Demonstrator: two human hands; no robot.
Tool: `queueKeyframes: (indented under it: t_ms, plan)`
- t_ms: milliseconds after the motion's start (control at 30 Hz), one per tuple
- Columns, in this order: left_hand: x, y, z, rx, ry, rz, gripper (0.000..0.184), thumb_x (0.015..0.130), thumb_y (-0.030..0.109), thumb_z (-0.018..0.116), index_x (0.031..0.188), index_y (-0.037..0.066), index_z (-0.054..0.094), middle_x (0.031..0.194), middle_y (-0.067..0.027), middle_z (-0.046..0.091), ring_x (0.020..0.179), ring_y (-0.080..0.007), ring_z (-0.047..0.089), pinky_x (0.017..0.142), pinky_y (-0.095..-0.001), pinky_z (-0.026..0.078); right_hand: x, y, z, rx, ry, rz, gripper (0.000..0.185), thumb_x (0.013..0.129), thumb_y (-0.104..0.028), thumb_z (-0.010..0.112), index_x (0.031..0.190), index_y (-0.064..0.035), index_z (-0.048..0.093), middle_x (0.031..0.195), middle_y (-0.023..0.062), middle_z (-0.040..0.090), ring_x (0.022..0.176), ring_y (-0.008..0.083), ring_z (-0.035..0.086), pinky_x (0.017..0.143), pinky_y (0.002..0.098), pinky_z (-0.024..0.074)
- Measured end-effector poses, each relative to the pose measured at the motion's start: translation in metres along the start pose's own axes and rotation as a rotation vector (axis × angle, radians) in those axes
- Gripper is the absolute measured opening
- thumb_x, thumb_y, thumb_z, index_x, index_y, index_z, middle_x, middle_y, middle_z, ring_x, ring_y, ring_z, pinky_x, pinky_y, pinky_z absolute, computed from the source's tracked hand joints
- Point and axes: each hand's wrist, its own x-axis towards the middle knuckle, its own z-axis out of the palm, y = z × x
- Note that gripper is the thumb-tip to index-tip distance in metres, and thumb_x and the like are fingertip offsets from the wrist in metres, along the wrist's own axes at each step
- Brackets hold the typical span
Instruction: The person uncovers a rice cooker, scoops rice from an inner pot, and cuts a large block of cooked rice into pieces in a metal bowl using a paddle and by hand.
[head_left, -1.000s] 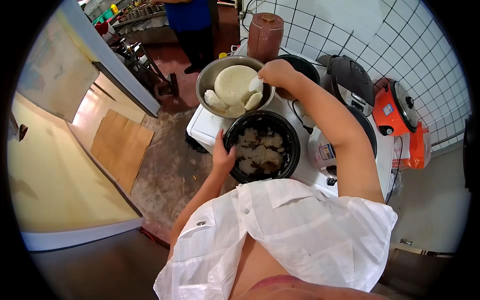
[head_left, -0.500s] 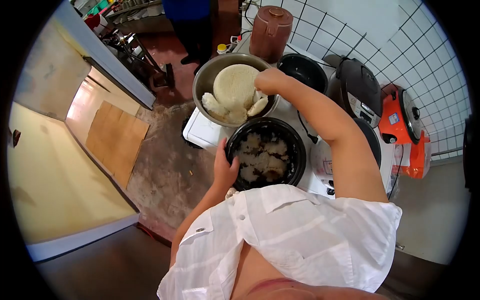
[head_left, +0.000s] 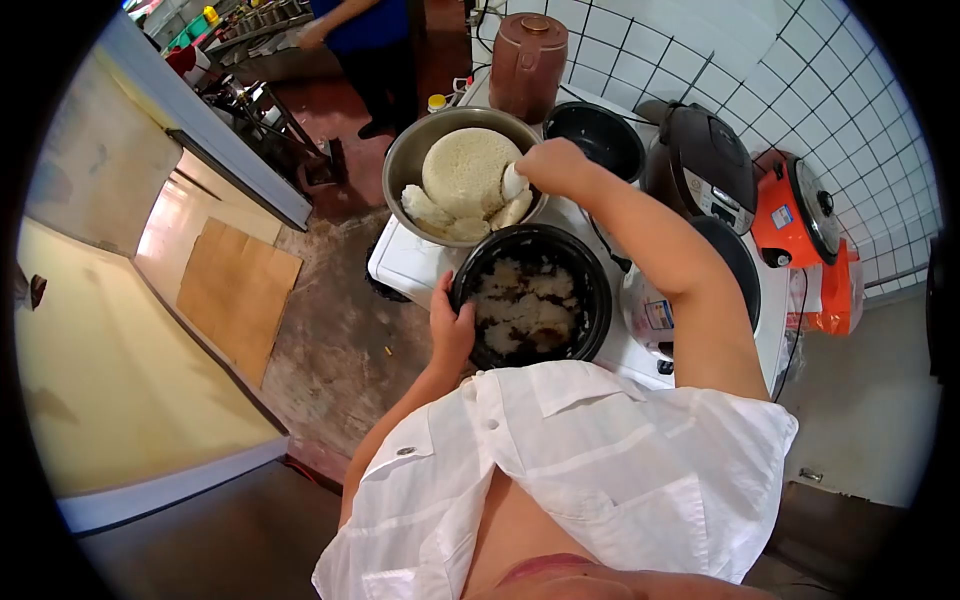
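My left hand [head_left: 453, 322] grips the left rim of a black pot [head_left: 603, 300], thumb on the rim. Patches of rice [head_left: 530, 305], browned in places, cling to the pot's bottom. Behind the pot stands a steel bowl [head_left: 395, 180] with a round, pressed cake of rice [head_left: 470, 170] and smaller lumps around it. My right hand [head_left: 552, 167] is closed over the bowl's right side, holding a white rice paddle [head_left: 514, 182] against the right side of the rice cake.
A brown jug [head_left: 527, 70], an empty black pot [head_left: 597, 138], a dark rice cooker [head_left: 703, 165] and an orange cooker [head_left: 795, 212] stand behind and right. A white cooker [head_left: 650, 312] is beneath my right arm. A person [head_left: 370, 50] stands beyond the table.
My right hand and the paddle shift slightly at the bowl's right side. My left hand stays on the pot. The other person's arm has come into view. The camera view has shifted a little.
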Motion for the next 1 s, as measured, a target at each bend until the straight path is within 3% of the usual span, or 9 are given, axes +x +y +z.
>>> queueKeyframes:
  t_ms: [167,233,433,633,1000]
  plan:
    - [-0.001,-0.014,0.012,-0.218,0.018,-0.015,0.056,0.076,0.001,0.057,0.129,-0.001,0.038,0.112,-0.0133,0.050,0.099,-0.0206,0.050,0.089,-0.0295,0.040,-0.011,0.014,-0.026,0.184,0.046,-0.001,0.016,0.076,-0.018,0.057,0.087,-0.0152,0.069,0.084,0.0107,0.067,0.080,0.0300,0.065,0.068,0.0398,0.0508]
    - [-0.001,-0.015,0.018,-0.307,-0.040,-0.051,0.056,0.079,0.001,0.055,0.132,-0.001,0.036,0.119,-0.0133,0.048,0.105,-0.0198,0.049,0.091,-0.0303,0.039,-0.021,0.011,-0.025,0.247,0.068,0.055,0.017,0.077,-0.020,0.056,0.089,-0.0160,0.068,0.084,0.0114,0.067,0.080,0.0301,0.064,0.069,0.0406,0.0506]
    - [-0.001,-0.016,0.030,-0.319,-0.067,-0.098,0.055,0.077,0.002,0.055,0.129,-0.001,0.038,0.119,-0.0146,0.050,0.107,-0.0219,0.050,0.094,-0.0313,0.039,-0.038,0.008,0.001,0.328,0.095,0.134,0.023,0.087,-0.029,0.055,0.105,-0.0165,0.063,0.089,0.0113,0.066,0.082,0.0313,0.063,0.071,0.0420,0.0488]
    - [0.000,-0.004,0.032,-0.358,-0.078,-0.100,0.055,0.075,0.001,0.055,0.128,0.000,0.040,0.119,-0.0144,0.051,0.110,-0.0229,0.050,0.096,-0.0316,0.038,-0.049,-0.003,0.011,0.441,0.118,0.252,0.025,0.087,-0.031,0.054,0.107,-0.0166,0.061,0.089,0.0119,0.066,0.085,0.0311,0.063,0.074,0.0428,0.0493]
    - [0.000,-0.004,0.028,-0.404,-0.100,-0.186,0.058,0.076,0.002,0.057,0.130,0.001,0.038,0.121,-0.0137,0.049,0.110,-0.0221,0.049,0.096,-0.0311,0.037,-0.049,-0.019,0.035,0.544,0.156,0.282,0.028,0.088,-0.032,0.053,0.110,-0.0152,0.060,0.091,0.0123,0.067,0.083,0.0314,0.064,0.073,0.0435,0.0494]
